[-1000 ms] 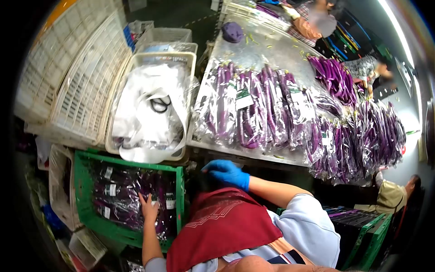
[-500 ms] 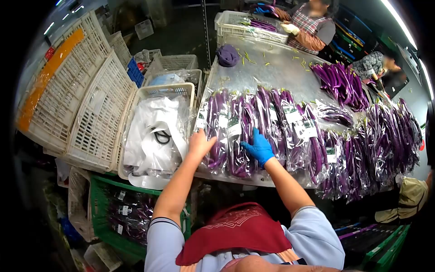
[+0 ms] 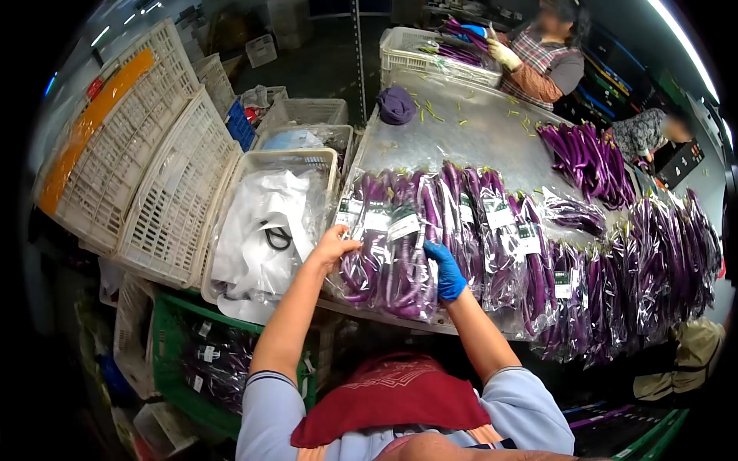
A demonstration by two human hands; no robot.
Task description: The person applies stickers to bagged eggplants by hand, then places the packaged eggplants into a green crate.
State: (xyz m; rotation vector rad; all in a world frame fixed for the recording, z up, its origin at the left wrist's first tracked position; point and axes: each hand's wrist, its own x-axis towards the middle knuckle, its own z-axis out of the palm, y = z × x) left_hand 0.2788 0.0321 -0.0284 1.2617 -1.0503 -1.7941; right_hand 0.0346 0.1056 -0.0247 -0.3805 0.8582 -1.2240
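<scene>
Bagged purple eggplants [image 3: 406,261] lie in a row along the near edge of the metal table [image 3: 477,138]. My bare left hand [image 3: 335,248] is at the left side of the leftmost bags, its fingers curled round their edge. On the right side of the same group, my blue-gloved right hand [image 3: 444,270] presses in, fingers partly hidden by the plastic. The bags between my hands are squeezed close together, with white and green labels facing up. More bagged eggplants [image 3: 646,269] are piled at the right.
A white crate [image 3: 332,165] with white plastic and a black ring stands left of the table. Below it, a green crate [image 3: 171,369] holds bagged eggplants. Large white crates [image 3: 173,192] stand farther left. A person [image 3: 538,65] handles eggplants across the table, and another [image 3: 642,134] is farther right.
My left hand left the green crate for the table, and my right hand came forward to the bags. Since then both have closed in on the leftmost bags, which are pressed nearer together.
</scene>
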